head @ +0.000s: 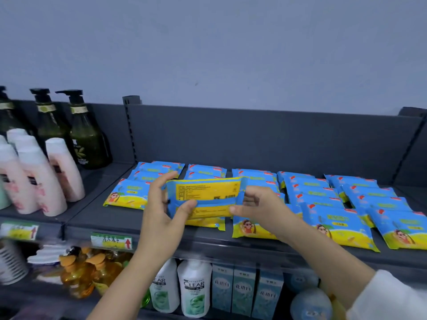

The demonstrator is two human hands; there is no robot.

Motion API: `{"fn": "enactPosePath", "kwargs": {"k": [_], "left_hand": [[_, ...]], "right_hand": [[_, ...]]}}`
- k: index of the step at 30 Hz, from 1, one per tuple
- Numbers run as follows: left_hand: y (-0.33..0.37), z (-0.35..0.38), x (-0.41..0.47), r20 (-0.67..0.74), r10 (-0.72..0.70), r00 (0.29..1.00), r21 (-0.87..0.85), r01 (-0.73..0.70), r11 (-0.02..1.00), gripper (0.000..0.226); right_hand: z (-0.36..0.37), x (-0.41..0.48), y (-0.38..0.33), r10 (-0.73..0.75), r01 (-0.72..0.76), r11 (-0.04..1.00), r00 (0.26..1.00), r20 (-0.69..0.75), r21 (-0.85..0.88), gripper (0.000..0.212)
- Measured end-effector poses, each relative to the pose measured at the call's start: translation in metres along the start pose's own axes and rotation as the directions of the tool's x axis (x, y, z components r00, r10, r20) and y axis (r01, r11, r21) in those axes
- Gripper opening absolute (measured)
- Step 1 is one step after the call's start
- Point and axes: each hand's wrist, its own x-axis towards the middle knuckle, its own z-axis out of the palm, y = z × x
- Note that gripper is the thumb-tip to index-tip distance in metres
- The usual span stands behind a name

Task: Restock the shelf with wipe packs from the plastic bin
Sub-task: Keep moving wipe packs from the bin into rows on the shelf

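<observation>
**Two hands hold a wipe pack flat above a partly filled shop shelf**

The left fingers [163,179] curl over the top left corner of a blue and yellow wipe pack [203,192], and the left thumb [188,204] presses on its near face. The right thumb [238,210] and fingers pinch the pack's right end. Both the left hand [159,211] and the right hand [263,204] therefore grip this one pack, stretched level between them just above the dark grey shelf [92,218]. Its back, yellow with small print and a barcode, faces the viewer. The two-handed hold probably serves to turn the picture side up before it is laid down.

Beneath it, stocked packs [335,225] lie in five columns running front to back. Each pack overlaps the one behind like a roof tile, so every cartoon front shows. The held pack hovers over the second column from the left, which is likely where it belongs. The plastic bin is out of view.

On the shelf to the left stand dark green pump bottles [85,135] and pink bottles [62,169]. A green price label [111,241] hangs on the shelf edge. White Clear shampoo bottles [194,287] stand on the level below.
</observation>
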Motion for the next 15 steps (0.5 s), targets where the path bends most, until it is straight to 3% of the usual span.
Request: {"fn": "enactPosePath", "kwargs": {"k": [2,6,8,9,11,13,15], "left_hand": [[-0.001,-0.002,0.003,-0.044,-0.052,0.998,-0.019,0.051,0.999,0.061],[-0.004,-0.006,0.012,-0.126,-0.216,0.968,0.009,0.219,0.976,0.069],[-0.003,-0.009,0.014,-0.175,-0.324,0.93,0.032,0.334,0.942,0.059],[0.002,-0.011,0.014,-0.142,-0.379,0.915,-0.042,0.377,0.925,0.047],[0.011,-0.011,0.011,0.042,-0.482,0.875,-0.271,0.474,0.838,0.035],[0.014,-0.014,0.01,0.154,-0.526,0.836,-0.415,0.538,0.733,0.039],[0.011,-0.019,0.011,0.109,-0.542,0.833,-0.455,0.527,0.718,0.025]], "right_hand": [[0.009,0.001,-0.005,-0.031,0.031,0.988,1.0,-0.002,0.152,0.013],[0.024,0.008,-0.015,-0.115,0.15,0.956,0.982,-0.148,0.253,0.012],[0.032,0.01,-0.016,-0.306,0.314,0.949,0.898,-0.317,-0.026,0.01],[0.035,0.012,-0.016,-0.479,0.41,0.875,0.809,-0.341,-0.258,0.01],[0.041,0.013,-0.014,-0.732,0.547,0.623,0.66,-0.171,-0.559,0.02],[0.047,0.014,-0.008,-0.809,0.624,0.424,0.586,0.035,-0.656,0.027],[0.05,0.015,-0.002,-0.806,0.644,0.326,0.572,0.152,-0.692,0.03]]}}
